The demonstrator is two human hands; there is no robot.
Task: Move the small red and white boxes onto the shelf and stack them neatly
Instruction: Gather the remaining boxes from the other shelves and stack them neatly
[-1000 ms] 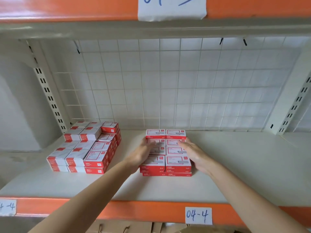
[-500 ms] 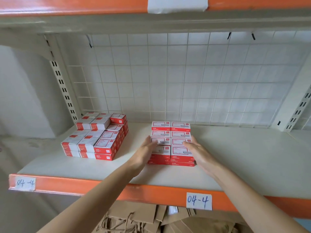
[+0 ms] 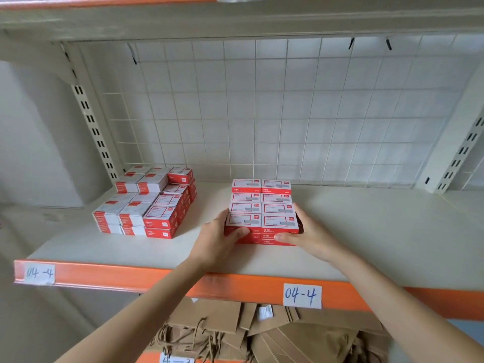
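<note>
**Block of boxes squeezed from both sides: watch the seams**

Your left hand point(image 3: 218, 238) and right hand point(image 3: 310, 235) clasp the near end of a block of small red and white cardboard boxes point(image 3: 263, 210), fingers curled along its side walls and thumbs hooked over the near red face. The block is two boxes wide, four deep and at least two layers high, resting on the pale shelf board point(image 3: 366, 231) near the middle, well apart from the white wire grid back panel point(image 3: 288, 113).

To the left stands an earlier pile of the same red and white boxes point(image 3: 152, 203), stepped and uneven, near the slotted white upright point(image 3: 91, 127).

Nothing binds the block but your squeeze, and you hold only its near end. Push or slide it unevenly and the far rows will likely splay, or the top layer may shear off the lower one. Steer it left too fast and a corner could knock that pile, which already looks loose. Pull towards yourself and the near row could slip past the orange front beam point(image 3: 131, 279) onto the brown paper bags point(image 3: 262, 334) below.
</note>
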